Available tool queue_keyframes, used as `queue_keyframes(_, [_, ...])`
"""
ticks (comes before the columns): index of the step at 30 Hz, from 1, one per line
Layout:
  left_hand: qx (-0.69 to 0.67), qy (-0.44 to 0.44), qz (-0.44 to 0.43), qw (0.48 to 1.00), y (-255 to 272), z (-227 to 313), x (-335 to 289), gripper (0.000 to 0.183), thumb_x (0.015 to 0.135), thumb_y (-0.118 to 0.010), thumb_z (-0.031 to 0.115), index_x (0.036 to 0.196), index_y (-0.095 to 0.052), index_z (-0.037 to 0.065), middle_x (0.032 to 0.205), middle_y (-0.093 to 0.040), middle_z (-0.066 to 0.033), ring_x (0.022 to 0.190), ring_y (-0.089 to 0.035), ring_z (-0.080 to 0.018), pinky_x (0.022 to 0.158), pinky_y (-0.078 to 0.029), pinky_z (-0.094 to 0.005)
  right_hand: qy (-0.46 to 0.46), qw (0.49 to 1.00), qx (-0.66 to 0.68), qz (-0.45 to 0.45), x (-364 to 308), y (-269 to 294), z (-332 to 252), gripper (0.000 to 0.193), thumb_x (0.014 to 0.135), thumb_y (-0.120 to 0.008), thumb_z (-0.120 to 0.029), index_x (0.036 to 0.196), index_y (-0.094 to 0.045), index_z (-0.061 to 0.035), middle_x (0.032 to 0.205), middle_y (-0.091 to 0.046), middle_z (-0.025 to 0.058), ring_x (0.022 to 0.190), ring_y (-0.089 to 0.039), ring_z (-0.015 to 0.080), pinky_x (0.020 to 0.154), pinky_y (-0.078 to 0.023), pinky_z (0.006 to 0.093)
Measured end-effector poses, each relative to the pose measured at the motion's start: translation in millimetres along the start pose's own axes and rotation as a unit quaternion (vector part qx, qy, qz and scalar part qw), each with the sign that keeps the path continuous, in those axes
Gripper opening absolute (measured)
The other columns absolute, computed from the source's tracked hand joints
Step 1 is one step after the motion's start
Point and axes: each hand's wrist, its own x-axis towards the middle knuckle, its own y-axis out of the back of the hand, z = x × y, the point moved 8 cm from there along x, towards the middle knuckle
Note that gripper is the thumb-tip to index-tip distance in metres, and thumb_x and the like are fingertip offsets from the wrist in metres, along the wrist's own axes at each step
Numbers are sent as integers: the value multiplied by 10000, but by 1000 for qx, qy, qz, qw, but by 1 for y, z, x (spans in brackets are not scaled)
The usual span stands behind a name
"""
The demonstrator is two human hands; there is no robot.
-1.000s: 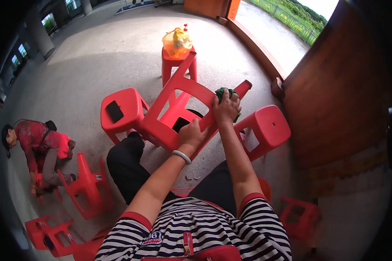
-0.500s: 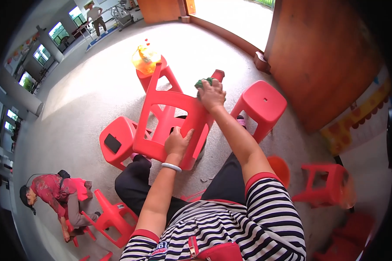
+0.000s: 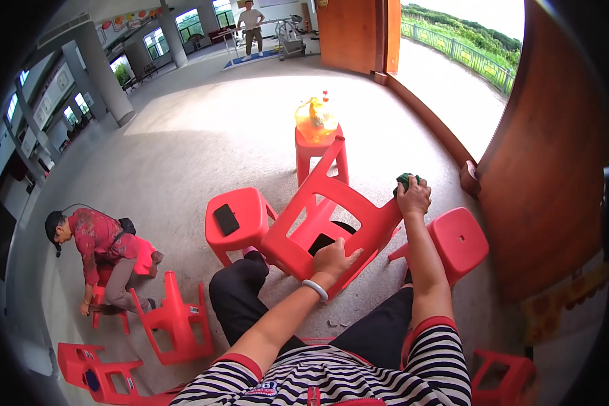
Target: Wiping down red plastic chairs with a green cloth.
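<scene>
I'm seeing red stool (image 3: 358,205) leaning between left-side stool (image 3: 250,206) and right-side stool (image 3: 453,227). Left hand (image 3: 333,262) is gripping near edge, sitting closer to stool's middle; stool is extending forward from it. Right hand (image 3: 414,197) is holding bunched green cloth (image 3: 404,180) against right leg. Legs are pointing away from body, long axis running forward and rightward. Yellow bag (image 3: 316,122) is resting beyond.

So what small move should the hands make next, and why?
Perhaps draw the green cloth nearer along the tilted red plastic stool: the right hand holds the cloth at its far right side, while the left hand seems to steady the near part.
</scene>
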Motion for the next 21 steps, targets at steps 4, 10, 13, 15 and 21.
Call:
queue_keyframes(4, [-12, -16, 23, 1000, 2, 2, -1, 636, 851, -599, 690, 912, -572, 57, 673, -656, -149, 638, -678, -343, 550, -515, -470, 34, 999, 10, -15, -11, 5, -8, 480, 840, -709, -457, 1237, -638, -196, 1290, -557, 103, 1189, -538, 317, 944, -508, 469])
queue_keyframes(10, [-19, -9, 18, 1000, 3, -3, 4, 635, 848, -601, 691, 924, -571, 62, 676, -656, -150, 648, -680, -346, 553, -521, -472, 119, 992, 21, 24, -50, 3, -26, 646, 778, -738, -525, 1263, -580, -128, 1176, -593, 110, 1136, -560, 303, 935, -500, 443])
queue_keyframes(13, [-29, -17, 18, 999, 1, -9, 2, 638, 845, -604, 695, 925, -571, 62, 686, -658, -153, 655, -681, -349, 559, -523, -473, 100, 994, -24, -42, -50, 5, -34, 650, 813, -688, -566, 1275, -574, -123, 1218, -588, 97, 1168, -550, 289, 944, -477, 467])
queue_keyframes(15, [-26, -14, 30, 999, 3, -6, 2, 635, 841, -613, 690, 921, -574, 61, 694, -661, -153, 659, -681, -353, 566, -526, -473, 93, 994, -42, -37, -34, 5, -29, 640, 833, -663, -576, 1276, -575, -124, 1232, -588, 89, 1185, -545, 283, 946, -469, 476])
queue_keyframes(21, [-16, -10, 26, 999, 1, 0, -1, 626, 838, -620, 688, 908, -583, 67, 687, -658, -143, 655, -680, -348, 559, -522, -472, 13, 993, -75, -95, 15, 1, -11, 597, 864, -649, -550, 1273, -595, -118, 1266, -591, 85, 1263, -519, 273, 982, -472, 483])
